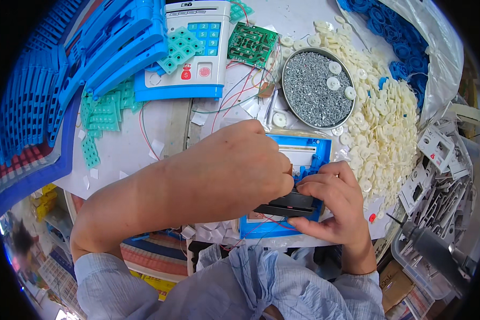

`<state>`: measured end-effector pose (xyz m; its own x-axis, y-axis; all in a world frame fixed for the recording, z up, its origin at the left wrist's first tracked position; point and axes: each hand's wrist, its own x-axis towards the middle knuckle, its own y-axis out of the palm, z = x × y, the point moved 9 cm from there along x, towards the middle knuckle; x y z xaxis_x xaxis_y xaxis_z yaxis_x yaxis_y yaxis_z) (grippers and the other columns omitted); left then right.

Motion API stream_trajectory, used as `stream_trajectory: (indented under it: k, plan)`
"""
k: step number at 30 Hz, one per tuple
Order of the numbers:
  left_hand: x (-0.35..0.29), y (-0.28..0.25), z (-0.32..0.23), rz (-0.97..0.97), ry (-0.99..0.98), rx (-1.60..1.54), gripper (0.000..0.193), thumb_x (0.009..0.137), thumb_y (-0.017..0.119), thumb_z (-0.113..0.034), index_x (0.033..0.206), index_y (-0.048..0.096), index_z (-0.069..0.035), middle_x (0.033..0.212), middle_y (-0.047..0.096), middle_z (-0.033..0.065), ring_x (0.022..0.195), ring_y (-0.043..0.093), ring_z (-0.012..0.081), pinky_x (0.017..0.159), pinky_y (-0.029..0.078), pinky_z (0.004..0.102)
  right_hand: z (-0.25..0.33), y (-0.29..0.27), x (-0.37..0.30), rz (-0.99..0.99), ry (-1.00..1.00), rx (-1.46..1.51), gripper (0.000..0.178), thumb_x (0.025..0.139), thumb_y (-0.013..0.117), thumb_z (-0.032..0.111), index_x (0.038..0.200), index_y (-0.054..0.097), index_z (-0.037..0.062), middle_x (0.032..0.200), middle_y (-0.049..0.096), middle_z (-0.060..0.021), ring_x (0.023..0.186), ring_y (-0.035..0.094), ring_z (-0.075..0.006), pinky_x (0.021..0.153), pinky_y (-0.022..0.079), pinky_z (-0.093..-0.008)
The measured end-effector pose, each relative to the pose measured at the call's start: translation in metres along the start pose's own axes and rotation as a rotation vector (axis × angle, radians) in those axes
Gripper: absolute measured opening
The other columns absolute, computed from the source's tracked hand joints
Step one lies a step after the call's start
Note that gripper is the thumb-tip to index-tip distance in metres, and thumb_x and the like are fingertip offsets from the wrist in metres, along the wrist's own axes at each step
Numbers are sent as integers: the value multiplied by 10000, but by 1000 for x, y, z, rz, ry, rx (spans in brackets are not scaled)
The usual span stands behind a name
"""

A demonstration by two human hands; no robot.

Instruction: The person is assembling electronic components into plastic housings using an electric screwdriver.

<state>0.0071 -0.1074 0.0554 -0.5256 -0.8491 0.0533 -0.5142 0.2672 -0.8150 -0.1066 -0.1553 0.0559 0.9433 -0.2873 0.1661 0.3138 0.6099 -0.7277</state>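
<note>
A blue plastic housing [325, 146] with a pale panel in it lies on the table in front of me. A dark, rounded plastic part [289, 204] is at its lower half, with red wires beside it. My right hand [330, 205] grips this part's right end, fingers over the top and thumb at the near edge. My left hand [258, 168] is closed in a fist over the housing, against the dark part's far side. Its fingertips are hidden, so what they pinch cannot be seen.
A round tin of screws [314, 88] stands behind the housing, with cream plastic discs [389, 122] heaped to its right. A white-and-blue keypad panel [192, 53], a green circuit board [252, 45] and stacked blue frames [117, 48] lie further back. An electric screwdriver [434, 248] is at right.
</note>
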Motion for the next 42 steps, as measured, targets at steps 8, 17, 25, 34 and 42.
stream_trajectory:
  k: [8, 17, 25, 34, 42]
  plan:
    - [3, 4, 10, 102, -38, -70, 110, 859, 610, -116, 938, 685, -101, 870, 643, 21, 858, 639, 244, 811, 462, 392, 0, 0, 1, -16, -1, 9, 458, 663, 904, 260, 1015, 703, 47, 964, 712, -91, 870, 606, -310, 758, 498, -386]
    - [-1, 1, 17, -34, -27, -193, 62, 867, 626, -135, 826, 613, -90, 815, 608, 62, 812, 628, 293, 762, 481, 421, 1, 2, 2, -2, -2, -7, 464, 648, 912, 251, 1004, 704, 40, 953, 707, -88, 862, 603, -307, 752, 492, -385]
    - [-6, -3, 14, -131, -44, -194, 45, 839, 642, -119, 829, 621, -81, 796, 605, 69, 798, 658, 298, 698, 535, 416, 2, 3, 3, 7, 1, -19, 458, 658, 905, 253, 1010, 699, 45, 970, 702, -84, 875, 595, -308, 757, 485, -392]
    - [-13, 0, 5, -53, -101, -110, 101, 849, 629, -124, 909, 626, -43, 853, 618, 80, 836, 656, 286, 695, 542, 403, 4, 1, 1, -6, -12, -50, 459, 660, 902, 264, 1011, 699, 50, 967, 701, -74, 879, 597, -308, 762, 490, -391]
    - [-21, 6, -9, -92, -272, -127, 306, 744, 782, -155, 970, 618, -31, 983, 630, 106, 878, 641, 303, 735, 540, 408, 4, 3, -3, -2, -14, -60, 470, 673, 889, 274, 1043, 702, 53, 990, 695, -77, 894, 592, -307, 782, 490, -402]
